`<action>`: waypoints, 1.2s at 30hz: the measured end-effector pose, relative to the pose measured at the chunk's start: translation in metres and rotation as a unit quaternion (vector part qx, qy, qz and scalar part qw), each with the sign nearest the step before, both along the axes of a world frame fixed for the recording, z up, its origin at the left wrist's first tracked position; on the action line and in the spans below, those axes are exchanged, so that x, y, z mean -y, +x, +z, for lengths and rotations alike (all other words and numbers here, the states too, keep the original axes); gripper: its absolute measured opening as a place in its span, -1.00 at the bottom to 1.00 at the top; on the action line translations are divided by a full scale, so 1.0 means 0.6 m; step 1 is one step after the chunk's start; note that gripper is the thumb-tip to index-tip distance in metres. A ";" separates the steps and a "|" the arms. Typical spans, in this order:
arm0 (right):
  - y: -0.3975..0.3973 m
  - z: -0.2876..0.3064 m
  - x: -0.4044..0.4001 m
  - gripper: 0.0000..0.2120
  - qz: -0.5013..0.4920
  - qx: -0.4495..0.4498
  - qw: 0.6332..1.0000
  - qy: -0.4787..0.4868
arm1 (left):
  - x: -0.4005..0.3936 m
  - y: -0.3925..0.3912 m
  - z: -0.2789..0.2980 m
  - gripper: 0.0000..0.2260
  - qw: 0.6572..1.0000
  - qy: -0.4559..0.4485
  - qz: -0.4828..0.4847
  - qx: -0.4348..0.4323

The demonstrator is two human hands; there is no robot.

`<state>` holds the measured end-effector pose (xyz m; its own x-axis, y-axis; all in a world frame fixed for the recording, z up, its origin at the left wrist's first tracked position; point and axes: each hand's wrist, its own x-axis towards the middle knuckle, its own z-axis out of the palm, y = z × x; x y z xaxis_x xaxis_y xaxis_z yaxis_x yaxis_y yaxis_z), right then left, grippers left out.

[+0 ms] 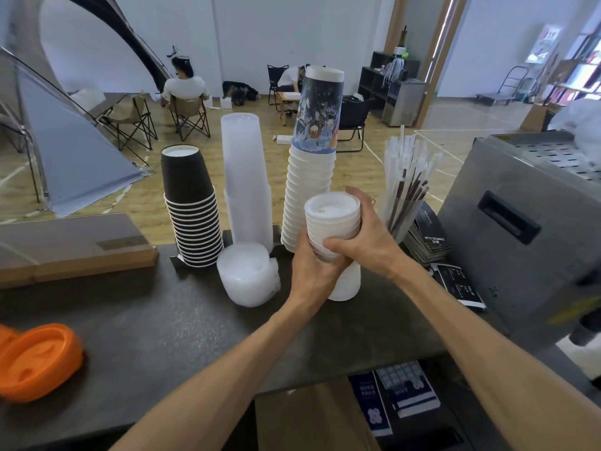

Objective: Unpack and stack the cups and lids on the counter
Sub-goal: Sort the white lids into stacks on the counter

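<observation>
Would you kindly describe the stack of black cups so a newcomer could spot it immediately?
Start at the dark counter and look along its far edge, where several stacks stand in a row. The stack of black cups is the leftmost, upside down, beside the clear plastic cup stack. It alone is black, with thin white rims.

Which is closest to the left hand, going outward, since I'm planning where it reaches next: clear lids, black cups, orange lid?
From the left hand:
1. Clear lids, just to its left.
2. Black cups, farther left and back.
3. Orange lid, far left, at the counter's near edge.
</observation>
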<state>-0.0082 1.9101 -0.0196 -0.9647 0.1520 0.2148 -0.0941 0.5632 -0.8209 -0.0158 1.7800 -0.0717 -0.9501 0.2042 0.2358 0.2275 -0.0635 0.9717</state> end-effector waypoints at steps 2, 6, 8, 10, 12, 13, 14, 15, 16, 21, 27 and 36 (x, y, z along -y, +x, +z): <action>0.000 -0.005 0.000 -0.01 -0.002 -0.002 1.000 0.003 | -0.001 0.003 0.000 -0.33 1.000 -0.001 0.007 -0.005; 0.011 -0.020 0.004 -0.03 -0.003 -0.034 0.999 -0.009 | 0.000 0.011 -0.001 -0.30 1.000 0.011 0.010 -0.017; 0.014 -0.024 0.005 -0.03 -0.005 -0.043 0.999 -0.011 | 0.001 0.013 0.000 -0.28 1.000 0.009 0.010 -0.023; 0.014 -0.027 0.002 0.02 -0.009 -0.034 0.999 -0.017 | 0.001 0.011 -0.001 -0.29 1.000 -0.004 0.009 -0.028; 0.020 -0.028 0.001 0.07 -0.005 -0.020 0.998 -0.054 | 0.004 0.005 -0.001 -0.29 0.999 -0.014 0.008 -0.027; 0.026 -0.033 -0.001 0.04 -0.005 -0.013 0.996 -0.087 | 0.005 0.001 -0.001 -0.29 1.000 -0.017 0.010 -0.024; 0.032 -0.043 -0.003 -0.04 -0.011 -0.004 0.993 -0.119 | 0.008 -0.003 0.000 -0.31 1.000 -0.019 0.013 -0.019; 0.038 -0.058 -0.007 -0.14 -0.027 0.007 0.989 -0.146 | 0.010 -0.008 0.000 -0.32 1.000 -0.022 0.014 -0.012; 0.047 -0.075 -0.012 -0.22 -0.048 0.019 0.985 -0.162 | 0.011 -0.012 0.000 -0.34 1.000 -0.029 0.011 -0.007; 0.071 -0.160 -0.039 -0.45 -0.095 0.099 0.976 -0.170 | 0.016 -0.021 -0.002 -0.44 0.998 -0.058 -0.019 -0.017; 0.065 -0.167 -0.022 -0.27 -0.038 0.085 0.991 -0.100 | 0.020 -0.029 -0.001 -0.33 0.995 -0.079 -0.051 -0.024; 0.045 -0.186 0.007 -0.17 -0.133 0.042 0.989 -0.056 | 0.030 -0.037 -0.004 -0.42 0.991 -0.121 -0.062 -0.001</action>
<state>0.0191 1.9058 -0.1313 -0.9010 0.4215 0.1027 0.1174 0.4647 -0.8776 -0.0381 1.7620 -0.0743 -0.9138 0.3705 0.1666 0.2337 0.1439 0.9616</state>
